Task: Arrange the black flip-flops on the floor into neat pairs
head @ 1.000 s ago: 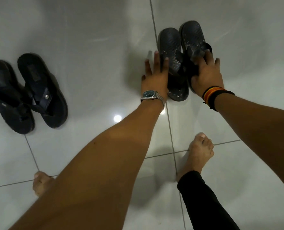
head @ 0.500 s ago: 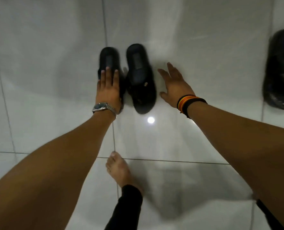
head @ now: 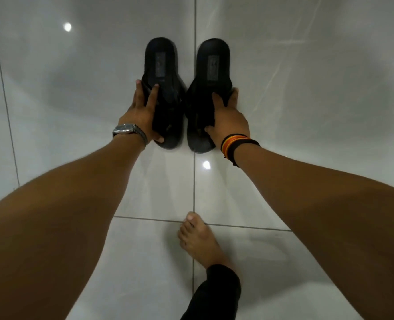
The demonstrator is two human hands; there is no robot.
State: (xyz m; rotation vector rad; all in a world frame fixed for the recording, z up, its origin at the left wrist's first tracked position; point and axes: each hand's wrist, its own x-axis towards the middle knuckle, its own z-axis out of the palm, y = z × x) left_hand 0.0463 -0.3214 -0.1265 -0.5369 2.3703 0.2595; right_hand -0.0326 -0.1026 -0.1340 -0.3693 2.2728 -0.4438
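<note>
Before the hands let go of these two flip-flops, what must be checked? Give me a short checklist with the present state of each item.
1. Left hand on left flip-flop: ok.
2. Right hand on right flip-flop: ok.
3. Both point the same way: ok.
4. Near ends level: ok, roughly.
5. Sides close together: not ok; a gap of floor shows between the far ends.
6. Soles flat on the floor: cannot tell.

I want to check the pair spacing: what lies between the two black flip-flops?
In the head view, only bare glossy white tile floor and a grey grout line lie between the left black flip-flop and the right black flip-flop.
</note>
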